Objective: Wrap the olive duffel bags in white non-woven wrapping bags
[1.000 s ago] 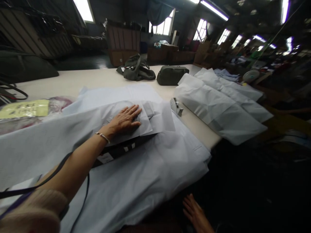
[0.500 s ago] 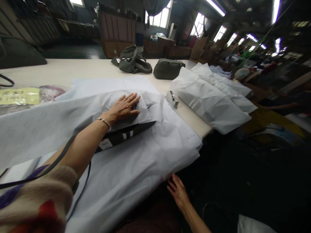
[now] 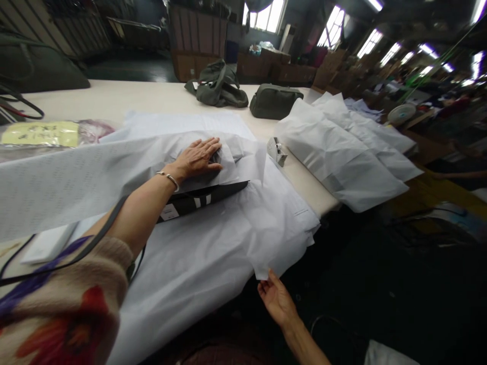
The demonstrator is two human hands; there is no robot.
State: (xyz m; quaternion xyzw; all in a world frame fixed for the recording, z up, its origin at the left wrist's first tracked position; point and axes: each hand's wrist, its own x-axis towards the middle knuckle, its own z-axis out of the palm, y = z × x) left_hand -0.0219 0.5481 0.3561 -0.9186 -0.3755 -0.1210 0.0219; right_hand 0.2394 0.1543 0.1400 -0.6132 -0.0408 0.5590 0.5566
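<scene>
My left hand (image 3: 198, 158) lies flat with fingers stretched on a white paper sheet (image 3: 95, 172), pressing it over a dark bag (image 3: 224, 191). The bag's edge shows below the sheet, with a white label (image 3: 169, 212) and two white stripes. Under the bag more tissue paper (image 3: 198, 258) spreads across the table and hangs past its front edge. At that edge my right hand (image 3: 277, 299) pinches a corner of the paper between thumb and fingers. Much of the bag is hidden under the sheet.
Behind lie a crumpled dark bag (image 3: 218, 86) and a boxy dark pouch (image 3: 274, 101). A small tape dispenser (image 3: 277, 151) sits near a heap of white paper (image 3: 342, 147) at right. A plastic packet with a yellow note (image 3: 40, 134) lies at left.
My right hand has closed on the paper's corner and lifted it a little at the table edge. My left hand stays on the covered bag. The view has shifted slightly left.
</scene>
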